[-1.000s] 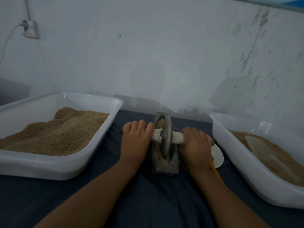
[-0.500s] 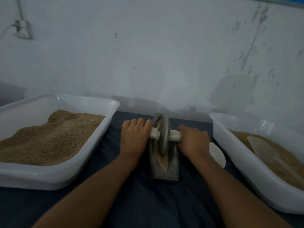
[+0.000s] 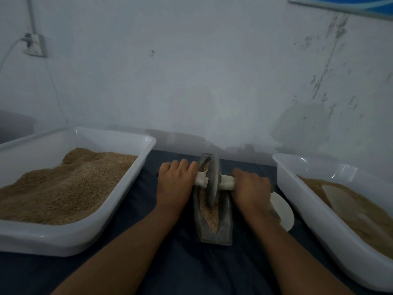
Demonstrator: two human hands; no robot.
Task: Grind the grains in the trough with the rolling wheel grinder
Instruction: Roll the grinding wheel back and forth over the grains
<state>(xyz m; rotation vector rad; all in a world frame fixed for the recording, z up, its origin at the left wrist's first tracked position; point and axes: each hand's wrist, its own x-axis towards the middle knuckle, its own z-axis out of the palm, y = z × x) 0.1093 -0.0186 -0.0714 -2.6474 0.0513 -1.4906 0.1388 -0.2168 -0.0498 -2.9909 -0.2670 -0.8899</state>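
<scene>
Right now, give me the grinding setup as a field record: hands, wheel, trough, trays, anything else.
left hand: grips the left end of the white handle
right hand: grips the right end of the white handle
wheel: upright in the trough, toward its far end
trough: dark, on the blue cloth, between the trays
grains: visible in the trough's near part
left tray: white, heaped with tan grain
right tray: white, holds tan grain and a pale scoop
white disc: beside the right hand, partly hidden
</scene>
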